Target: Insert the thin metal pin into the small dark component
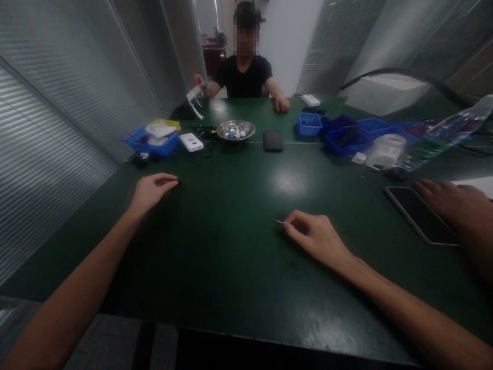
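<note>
Our left hand (pixel 151 191) is over the left part of the dark green table (pixel 215 241), with its thumb and index finger brought together at a small dark object (pixel 179 183). The fingers appear to pinch it at their tips, though it is too small and blurred for us to tell what it is. Our right hand (pixel 313 232) is nearer to us, right of the middle, its fingers closed in a pinch on a thin silvery rod (pixel 279 222) that points out to the left. We cannot tell whether either object touches the table. Our two hands are well apart, with bare green surface between them.

Beyond them we see a shiny oval metal dish (pixel 249 132) with small white pieces in it, and to its right a flat black square object (pixel 273 141). To the dish's left are a white rectangular device (pixel 191 142) with dark marks and a blue plastic basket (pixel 157 149) heaped with white and yellow things. On the far right, a clear plastic bottle (pixel 442 136) leans at a slant near a small blue plastic bin (pixel 309 128) and other blue trays (pixel 339 149). Closer to us on that side lies a dark-screened phone (pixel 421 216), with another person's hand (pixel 450 200) just beside it. Across the table, a person in a black shirt (pixel 246 79) holds up a white strip-like object (pixel 193 100).
</note>
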A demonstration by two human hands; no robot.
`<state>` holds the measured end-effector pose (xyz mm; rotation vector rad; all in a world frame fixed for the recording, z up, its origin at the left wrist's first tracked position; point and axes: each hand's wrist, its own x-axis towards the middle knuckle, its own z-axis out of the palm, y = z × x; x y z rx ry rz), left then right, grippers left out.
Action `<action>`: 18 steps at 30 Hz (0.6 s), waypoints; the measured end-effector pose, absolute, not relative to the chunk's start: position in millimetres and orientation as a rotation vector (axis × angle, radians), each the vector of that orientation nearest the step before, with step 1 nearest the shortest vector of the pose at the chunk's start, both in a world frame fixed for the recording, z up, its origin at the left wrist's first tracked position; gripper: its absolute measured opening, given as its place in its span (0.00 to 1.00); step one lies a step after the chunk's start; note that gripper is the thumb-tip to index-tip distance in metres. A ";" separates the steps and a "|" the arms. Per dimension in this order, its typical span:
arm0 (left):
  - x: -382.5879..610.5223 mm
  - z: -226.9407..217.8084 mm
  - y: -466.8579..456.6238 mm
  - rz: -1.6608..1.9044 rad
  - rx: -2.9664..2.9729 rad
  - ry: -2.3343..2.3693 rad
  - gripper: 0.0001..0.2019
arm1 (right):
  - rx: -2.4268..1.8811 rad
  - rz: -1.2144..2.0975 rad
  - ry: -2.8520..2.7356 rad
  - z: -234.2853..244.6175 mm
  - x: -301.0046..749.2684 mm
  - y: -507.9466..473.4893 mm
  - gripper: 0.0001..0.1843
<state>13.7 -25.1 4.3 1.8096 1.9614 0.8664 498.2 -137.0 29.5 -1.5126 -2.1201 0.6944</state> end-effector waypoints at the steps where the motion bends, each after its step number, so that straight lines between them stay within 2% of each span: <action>1: 13.2 4.8 -25.1 0.855 1.807 1.965 0.20 | -1.510 0.697 -2.119 29.7 498.3 -137.1 0.13; 18: 3.4 3.6 -14.5 0.855 1.609 2.014 0.19 | -1.526 0.675 -2.132 27.0 499.7 -135.9 0.12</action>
